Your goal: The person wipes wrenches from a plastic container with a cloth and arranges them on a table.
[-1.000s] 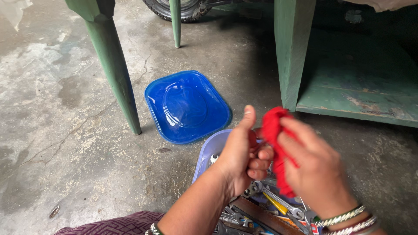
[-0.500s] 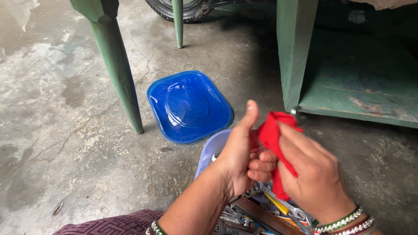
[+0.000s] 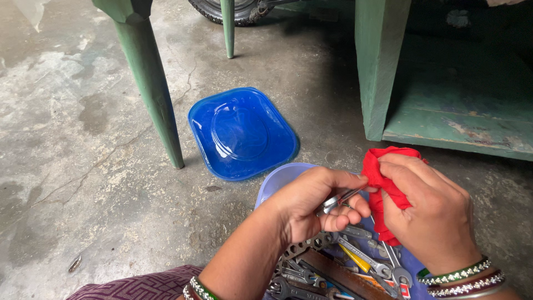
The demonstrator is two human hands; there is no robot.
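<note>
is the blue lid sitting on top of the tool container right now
No, the blue lid lies on the concrete floor, beside the open container of wrenches.

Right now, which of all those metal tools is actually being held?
The small silvery tool pinched in the left hand, its end inside the red cloth; the other wrenches lie in the tub.

left hand [image 3: 313,203]: forearm enters from lower centre, palm turned down, fingers curled inward, thumb pressed toward fingertips in a pinch. right hand [image 3: 427,214]: enters from lower right, back of hand facing up, fingers bunched in a closed grip, knuckles raised, wrist banded. both hands close together, nearly touching.
</note>
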